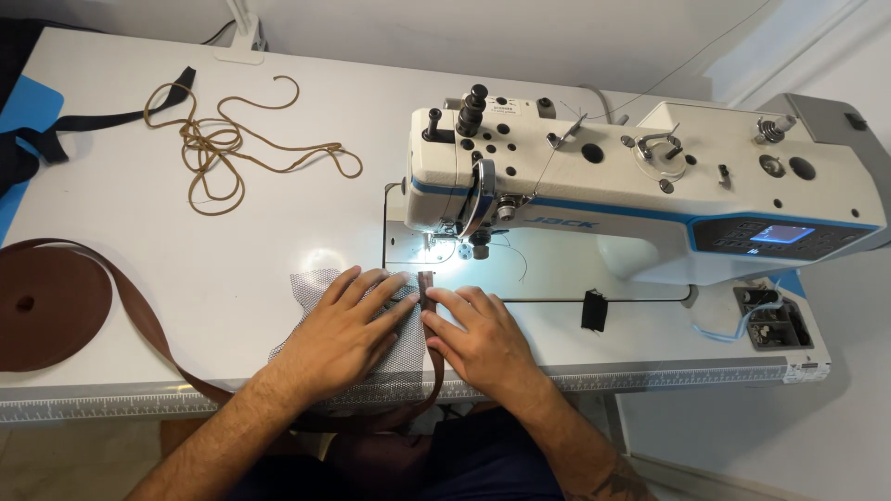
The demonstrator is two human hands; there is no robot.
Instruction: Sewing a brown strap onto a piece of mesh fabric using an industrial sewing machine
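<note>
**Both hands flat on the mesh, strap lined up for the needle**

I'm looking at the fingers (385, 301) of my left hand (339, 339): spread, released, gripping nothing, just pressing flat on the grey mesh fabric (311, 289). My right hand (478, 339) matches it, fingers extended and unclenched, tips resting at the edge of the narrow brown strap (426, 288) that runs up between the two hands. So the mesh and strap lie on the machine bed at the front edge of the table (232, 241), just short of the lit presser foot (429, 245), with the mesh's near edge hanging off the table.

To do this well, I'd judge the trick is even, light pressure from both palms, keeping the strap straight toward the needle and letting no slack bunch in the mesh, fingertips well back from the foot.

Further out: the white-and-blue sewing machine (650, 186) fills the right, its display lit. The strap trails off the front edge and loops left to a big brown roll of webbing (46, 306). A tangle of tan cord (218, 144) lies at the far left, a black strap (93, 121) beside it.
</note>
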